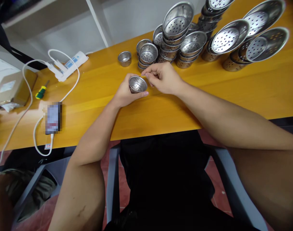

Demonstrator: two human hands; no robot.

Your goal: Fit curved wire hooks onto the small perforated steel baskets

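My left hand [125, 93] held a cup [138, 85] over the table [148, 118]; stacked cups [174, 27] stood far, toward the right; a power strip [73, 65], screwdriver [42, 92], box [14, 86] and phone [52, 118] lay to the left.

Held cup [138, 84] silver with dark dots, table [91, 99] orange-yellow, screwdriver [41, 92] apparently green and yellow.

Plain black clothing [163, 179] covers the body. The left hand [124, 93] and right hand [165, 78] are bare, as are both forearms.
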